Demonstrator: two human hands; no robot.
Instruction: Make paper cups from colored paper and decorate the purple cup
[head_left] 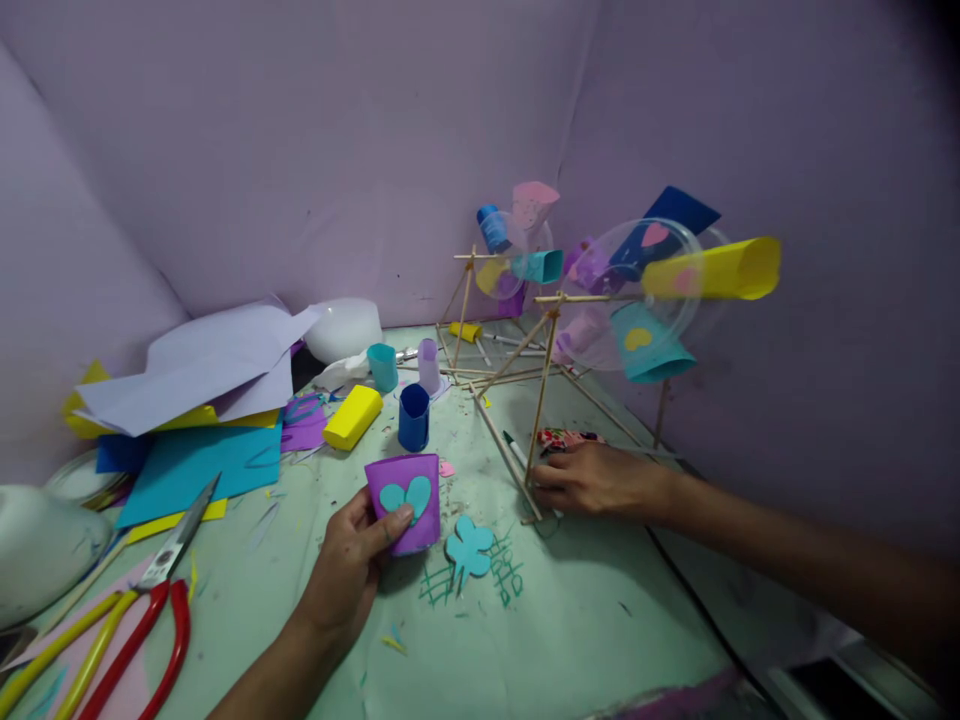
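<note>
My left hand (352,545) grips a purple paper cup (422,530), its thumb across a teal heart-shaped cutout (416,492) on the front. A teal flower-shaped cutout (469,548) lies on the table just right of the cup. My right hand (581,482) is low inside the near stick frame (544,400), fingers curled down by its upright stick. Whatever those fingers hold is hidden. Behind them lies a small red-patterned item (562,438), and a dark-capped pen (516,448) is close by. The frame carries a clear plastic disc wheel (600,250) with coloured paper cups around it.
A second, smaller stick-and-wheel model (499,255) stands behind. Blue (413,418), yellow (352,417), teal (382,367) and lilac (428,365) paper tubes sit mid-table. Left are stacked paper sheets (202,360), scissors (176,550), red-and-yellow-handled tools (112,650) and a white bowl (345,330). A black cable (705,610) runs along the right.
</note>
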